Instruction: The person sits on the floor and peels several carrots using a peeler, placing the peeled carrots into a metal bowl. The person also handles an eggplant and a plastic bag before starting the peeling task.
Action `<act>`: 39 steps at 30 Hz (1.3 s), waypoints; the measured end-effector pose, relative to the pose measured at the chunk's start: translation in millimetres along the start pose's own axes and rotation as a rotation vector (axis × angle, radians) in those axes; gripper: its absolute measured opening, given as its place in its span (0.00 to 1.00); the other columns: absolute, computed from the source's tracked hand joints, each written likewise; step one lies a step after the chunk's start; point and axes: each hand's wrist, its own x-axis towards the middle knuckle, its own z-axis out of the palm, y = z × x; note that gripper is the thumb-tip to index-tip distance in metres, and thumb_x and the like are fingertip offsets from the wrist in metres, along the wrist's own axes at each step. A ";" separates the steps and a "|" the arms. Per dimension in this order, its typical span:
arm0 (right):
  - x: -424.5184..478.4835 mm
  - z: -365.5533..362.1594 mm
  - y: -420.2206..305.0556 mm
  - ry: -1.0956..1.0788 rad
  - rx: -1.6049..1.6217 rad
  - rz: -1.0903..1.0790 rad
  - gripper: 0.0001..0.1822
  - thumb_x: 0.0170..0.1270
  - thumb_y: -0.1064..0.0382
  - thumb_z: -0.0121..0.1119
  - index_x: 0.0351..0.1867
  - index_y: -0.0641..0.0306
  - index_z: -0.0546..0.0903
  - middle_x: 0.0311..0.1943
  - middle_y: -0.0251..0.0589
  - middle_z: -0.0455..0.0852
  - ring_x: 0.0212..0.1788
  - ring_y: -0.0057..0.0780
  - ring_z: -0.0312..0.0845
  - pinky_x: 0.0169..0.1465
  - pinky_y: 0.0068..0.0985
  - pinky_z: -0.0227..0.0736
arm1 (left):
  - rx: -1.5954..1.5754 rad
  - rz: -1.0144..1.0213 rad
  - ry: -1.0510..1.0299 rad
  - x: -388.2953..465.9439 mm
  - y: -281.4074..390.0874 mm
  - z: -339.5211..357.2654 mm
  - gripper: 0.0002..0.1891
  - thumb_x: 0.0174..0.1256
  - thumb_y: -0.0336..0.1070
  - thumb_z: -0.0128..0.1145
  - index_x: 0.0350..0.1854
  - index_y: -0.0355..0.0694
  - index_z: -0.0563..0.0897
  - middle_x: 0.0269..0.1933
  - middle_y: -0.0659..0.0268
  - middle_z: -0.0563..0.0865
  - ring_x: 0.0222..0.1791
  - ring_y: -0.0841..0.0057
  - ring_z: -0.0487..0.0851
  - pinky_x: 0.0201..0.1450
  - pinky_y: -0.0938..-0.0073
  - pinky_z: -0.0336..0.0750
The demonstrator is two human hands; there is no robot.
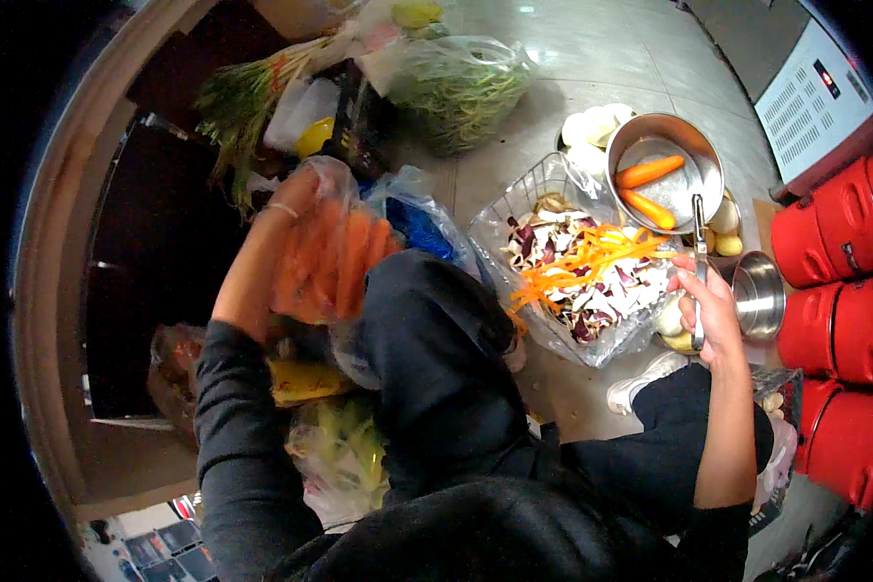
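In my right hand is a metal peeler, held upright by its handle over the right edge of a wire basket. Clear plastic lines this basket, which holds orange carrot peelings on top of white and purple peelings. Just beyond the peeler, a steel pot contains two carrots. On the other side, my left hand is at the top of a clear plastic bag of carrots beside my knee. Plastic and blur hide its fingers.
Red lidded containers are stacked at the right, below a white appliance. Bagged leafy greens and a bunch of green stalks lie ahead. A steel bowl stands right of my hand. Bagged green vegetables sit near my left elbow.
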 end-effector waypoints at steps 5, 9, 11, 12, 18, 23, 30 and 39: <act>-15.1 11.7 -11.4 -0.049 -0.086 -0.070 0.15 0.67 0.61 0.53 0.52 0.64 0.73 0.31 0.36 0.80 0.14 0.09 0.58 0.17 0.10 0.53 | -0.197 0.050 0.472 -116.8 67.4 -76.7 0.22 0.56 0.21 0.59 0.53 0.40 0.70 0.51 0.60 0.82 0.51 0.72 0.80 0.52 0.71 0.75; -14.6 27.1 -9.0 -0.118 -0.144 -0.112 0.15 0.67 0.61 0.54 0.51 0.64 0.74 0.30 0.36 0.81 0.14 0.09 0.58 0.18 0.11 0.53 | -0.984 0.210 0.592 -163.3 109.2 -123.9 0.21 0.64 0.29 0.57 0.58 0.34 0.67 0.56 0.52 0.79 0.56 0.68 0.78 0.59 0.69 0.72; -14.5 32.4 -8.5 -0.128 -0.210 -0.135 0.15 0.66 0.61 0.55 0.51 0.64 0.74 0.29 0.35 0.81 0.14 0.09 0.58 0.18 0.10 0.53 | -1.241 0.271 0.668 -161.6 147.0 -133.1 0.20 0.69 0.36 0.54 0.58 0.32 0.69 0.55 0.52 0.80 0.53 0.69 0.80 0.57 0.70 0.73; -15.5 33.5 -6.6 -0.121 -0.246 -0.143 0.15 0.66 0.61 0.55 0.50 0.64 0.74 0.29 0.35 0.81 0.14 0.09 0.58 0.18 0.10 0.53 | -1.371 0.305 0.677 -152.5 158.8 -129.8 0.21 0.71 0.41 0.51 0.58 0.32 0.70 0.56 0.52 0.79 0.53 0.69 0.79 0.57 0.69 0.73; -23.9 38.7 8.3 -0.041 -0.216 -0.286 0.18 0.67 0.58 0.57 0.54 0.63 0.75 0.25 0.28 0.78 0.15 0.08 0.59 0.17 0.11 0.53 | -2.620 -0.032 -0.371 -128.1 300.2 -9.8 0.31 0.65 0.66 0.44 0.59 0.46 0.71 0.53 0.59 0.79 0.49 0.60 0.78 0.56 0.45 0.69; -27.4 37.2 40.8 0.025 -0.373 -0.464 0.23 0.62 0.64 0.62 0.59 0.64 0.74 0.33 0.33 0.82 0.31 0.14 0.74 0.37 0.17 0.72 | -2.471 -0.192 -0.475 -99.6 368.5 77.5 0.23 0.69 0.54 0.46 0.53 0.38 0.70 0.38 0.58 0.78 0.38 0.66 0.78 0.49 0.60 0.76; -36.7 57.8 42.2 0.157 -0.888 -0.800 0.25 0.55 0.52 0.65 0.57 0.42 0.78 0.36 0.37 0.84 0.31 0.36 0.82 0.32 0.30 0.77 | -2.368 -0.330 -0.296 -91.8 383.1 133.0 0.20 0.69 0.49 0.50 0.52 0.36 0.71 0.41 0.55 0.81 0.40 0.68 0.81 0.46 0.69 0.79; -19.7 77.0 52.6 0.046 -1.016 -0.817 0.20 0.57 0.48 0.62 0.53 0.40 0.80 0.34 0.33 0.87 0.31 0.34 0.84 0.31 0.30 0.78 | -2.286 -0.496 -0.250 -96.9 365.2 157.6 0.22 0.73 0.54 0.39 0.49 0.38 0.73 0.40 0.60 0.82 0.37 0.68 0.82 0.43 0.67 0.78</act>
